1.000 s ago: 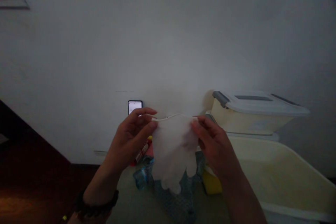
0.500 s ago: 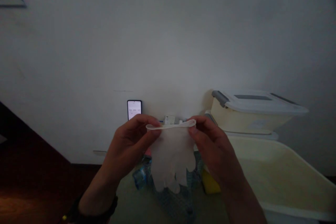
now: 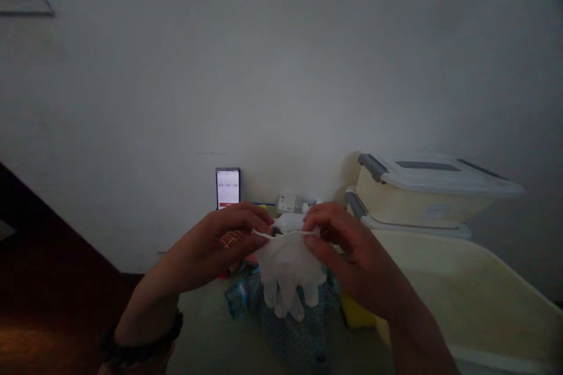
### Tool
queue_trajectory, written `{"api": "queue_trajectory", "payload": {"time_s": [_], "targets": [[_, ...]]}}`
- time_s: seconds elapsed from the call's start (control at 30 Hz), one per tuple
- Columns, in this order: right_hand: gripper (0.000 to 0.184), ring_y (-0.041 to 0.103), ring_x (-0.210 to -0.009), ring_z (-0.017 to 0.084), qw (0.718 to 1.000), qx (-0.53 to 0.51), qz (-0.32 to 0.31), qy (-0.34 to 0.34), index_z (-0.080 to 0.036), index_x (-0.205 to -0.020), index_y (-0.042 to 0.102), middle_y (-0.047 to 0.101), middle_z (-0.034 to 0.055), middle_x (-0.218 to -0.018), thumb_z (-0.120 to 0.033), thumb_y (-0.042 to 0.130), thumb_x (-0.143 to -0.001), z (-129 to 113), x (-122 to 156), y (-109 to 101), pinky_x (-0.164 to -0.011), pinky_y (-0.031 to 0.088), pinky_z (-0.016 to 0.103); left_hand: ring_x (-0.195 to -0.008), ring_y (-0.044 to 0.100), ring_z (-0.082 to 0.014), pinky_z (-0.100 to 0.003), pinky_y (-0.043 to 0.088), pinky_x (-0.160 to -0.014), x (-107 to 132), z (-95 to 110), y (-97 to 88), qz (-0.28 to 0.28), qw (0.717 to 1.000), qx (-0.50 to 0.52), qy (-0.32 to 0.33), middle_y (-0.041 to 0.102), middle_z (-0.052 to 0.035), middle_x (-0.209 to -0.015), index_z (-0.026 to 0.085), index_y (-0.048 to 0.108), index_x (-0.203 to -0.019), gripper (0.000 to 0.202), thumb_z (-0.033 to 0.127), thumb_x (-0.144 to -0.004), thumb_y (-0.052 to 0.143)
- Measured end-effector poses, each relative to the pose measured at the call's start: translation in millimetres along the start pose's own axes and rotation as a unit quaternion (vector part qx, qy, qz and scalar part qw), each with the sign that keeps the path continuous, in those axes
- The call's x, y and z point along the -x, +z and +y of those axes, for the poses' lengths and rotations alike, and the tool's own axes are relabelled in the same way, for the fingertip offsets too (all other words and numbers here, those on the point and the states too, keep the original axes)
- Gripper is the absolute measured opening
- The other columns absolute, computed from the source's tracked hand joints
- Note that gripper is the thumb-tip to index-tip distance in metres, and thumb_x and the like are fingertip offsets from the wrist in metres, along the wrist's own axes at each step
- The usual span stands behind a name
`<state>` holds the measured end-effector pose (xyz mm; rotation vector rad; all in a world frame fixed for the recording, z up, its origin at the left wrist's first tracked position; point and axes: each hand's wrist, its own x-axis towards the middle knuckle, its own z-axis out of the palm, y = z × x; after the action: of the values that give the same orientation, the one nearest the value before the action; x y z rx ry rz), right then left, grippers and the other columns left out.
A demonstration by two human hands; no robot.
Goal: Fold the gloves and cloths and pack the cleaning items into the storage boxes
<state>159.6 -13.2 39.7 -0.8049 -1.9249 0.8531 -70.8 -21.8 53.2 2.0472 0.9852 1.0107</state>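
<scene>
A: Log entry. On my remote feed, where is the glove (image 3: pixel 290 266)?

B: Mid-view, low, between the two hands and touching both. I see its cuff (image 3: pixel 287 235) uppermost, the empty fingers hanging down toward the cloth (image 3: pixel 294 340). Whether they touch the cloth, I cannot tell.

A: State of each hand?

B: Left hand (image 3: pixel 231 240): thumb and fingers clamped on the near-left end of the cuff. Right hand (image 3: pixel 349 252): same pinch at the other end.

A: Long axis, and which hand is nearer?

B: Cuff to fingertips, it runs down the view. The cuff edge lies across that, strung from hand to hand with a slight sag. Neither hand is nearer; I note contact on both sides.

A: Is the cuff mouth open?

B: Uncertain. I have a white patch (image 3: pixel 289 222) just behind the edge; too dim to say whether it is glove or something else.

A: Surroundings?

B: Phone (image 3: pixel 227 187) upright beyond the left hand, timer lit. Sponge (image 3: pixel 357 312), yellow, below the right hand. Open tub (image 3: pixel 475 293) to its right, lidded box (image 3: pixel 424 205) behind that.
</scene>
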Motion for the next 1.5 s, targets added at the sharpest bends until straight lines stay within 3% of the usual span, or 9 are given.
{"api": "queue_trajectory", "payload": {"time_s": [0.17, 0.37, 0.5, 0.63, 0.8, 0.97, 1.23, 1.4, 1.5], "targets": [[0.011, 0.047, -0.112, 0.018, 0.992, -0.009, -0.090, -0.086, -0.024, -0.087, 0.058, 0.054, 0.0033, -0.105, -0.015, 0.059, -0.082, -3.0, 4.0, -9.6, -0.084, 0.043, 0.027, -0.092, 0.058, -0.0224, -0.037, 0.049, -0.080, 4.7, -7.3, -6.8, -0.057, 0.980, 0.166, 0.090, 0.057, -0.0072, -0.102, 0.018, 0.066, -0.077, 0.004, 0.019, -0.080, 0.062], [0.004, 0.055, -0.085, 0.017, 0.939, -0.315, -0.091, -0.100, -0.024, -0.087, 0.057, 0.059, 0.0026, -0.093, -0.026, 0.057, -0.084, -1.7, 5.0, 10.2, -0.072, 0.045, 0.029, -0.069, 0.047, -0.0170, -0.029, 0.043, -0.060, -2.7, -8.4, 26.1, 0.005, 0.904, 0.396, 0.159, 0.044, -0.0009, -0.069, 0.019, 0.040, -0.056, 0.031, 0.037, -0.068, 0.062], [0.005, 0.054, -0.077, 0.015, 0.897, -0.426, -0.079, -0.083, -0.025, -0.086, 0.058, 0.057, -0.0004, -0.077, -0.028, 0.059, -0.081, 6.1, 1.2, 18.0, -0.067, 0.043, 0.027, -0.057, 0.039, -0.0148, -0.029, 0.036, -0.055, -9.2, -11.6, 37.9, -0.002, 0.897, 0.408, 0.168, 0.036, 0.0024, -0.054, 0.020, 0.038, -0.058, 0.034, 0.043, -0.073, 0.058], [0.004, 0.047, -0.068, 0.012, 0.942, -0.332, -0.042, -0.037, -0.024, -0.082, 0.059, 0.054, -0.0019, -0.074, -0.027, 0.060, -0.081, 8.6, -1.0, 13.7, -0.062, 0.039, 0.024, -0.053, 0.032, -0.0118, -0.026, 0.029, -0.050, -10.2, -17.5, 33.9, -0.003, 0.914, 0.389, 0.116, 0.034, 0.0047, -0.055, 0.021, 0.042, -0.063, 0.031, 0.041, -0.079, 0.060], [0.003, 0.041, -0.062, 0.010, 0.967, -0.256, -0.017, -0.003, -0.025, -0.084, 0.058, 0.049, -0.0046, -0.072, -0.022, 0.057, -0.083, 6.8, -0.5, 5.2, -0.055, 0.034, 0.021, -0.058, 0.041, -0.0120, -0.026, 0.032, -0.054, -4.8, -11.7, 21.7, -0.013, 0.977, 0.201, 0.070, 0.046, 0.0012, -0.063, 0.017, 0.056, -0.069, 0.023, 0.036, -0.080, 0.063], [0.009, 0.041, -0.067, 0.012, 0.979, -0.197, -0.057, -0.019, -0.023, -0.078, 0.052, 0.046, -0.0030, -0.074, -0.028, 0.058, -0.081, 5.5, 2.2, -2.4, -0.059, 0.034, 0.024, -0.061, 0.039, -0.0131, -0.027, 0.032, -0.055, -4.1, -11.4, 17.2, 0.021, 0.968, 0.214, 0.132, 0.042, 0.0013, -0.063, 0.018, 0.052, -0.069, 0.024, 0.034, -0.086, 0.055], [0.015, 0.043, -0.075, 0.014, 0.985, 0.034, -0.129, -0.110, -0.021, -0.072, 0.049, 0.048, -0.0042, -0.069, -0.016, 0.064, -0.074, -9.6, 9.1, -3.0, -0.077, 0.033, 0.032, -0.063, 0.039, -0.0144, -0.030, 0.033, -0.059, -2.5, -2.5, 27.1, -0.028, 0.966, 0.216, 0.140, 0.041, 0.0019, -0.063, 0.019, 0.043, -0.062, 0.031, 0.036, -0.082, 0.060], [0.006, 0.046, -0.070, 0.012, 0.974, 0.007, -0.155, -0.164, -0.023, -0.085, 0.063, 0.054, -0.0044, -0.066, -0.019, 0.062, -0.081, -5.6, 5.2, -3.1, -0.072, 0.034, 0.031, -0.060, 0.040, -0.0127, -0.028, 0.035, -0.058, -0.4, 0.8, 30.9, -0.016, 0.964, 0.237, 0.121, 0.041, 0.0031, -0.060, 0.019, 0.046, -0.063, 0.029, 0.034, -0.079, 0.065], [0.005, 0.049, -0.074, 0.014, 0.987, -0.032, -0.104, -0.119, -0.023, -0.089, 0.061, 0.057, -0.0014, -0.076, -0.024, 0.057, -0.086, -0.2, 3.0, -5.5, -0.068, 0.037, 0.029, -0.055, 0.040, -0.0110, -0.025, 0.034, -0.052, -2.8, 0.4, 29.8, 0.038, 0.971, 0.230, 0.062, 0.044, 0.0028, -0.058, 0.018, 0.051, -0.064, 0.027, 0.036, -0.080, 0.064]]}}
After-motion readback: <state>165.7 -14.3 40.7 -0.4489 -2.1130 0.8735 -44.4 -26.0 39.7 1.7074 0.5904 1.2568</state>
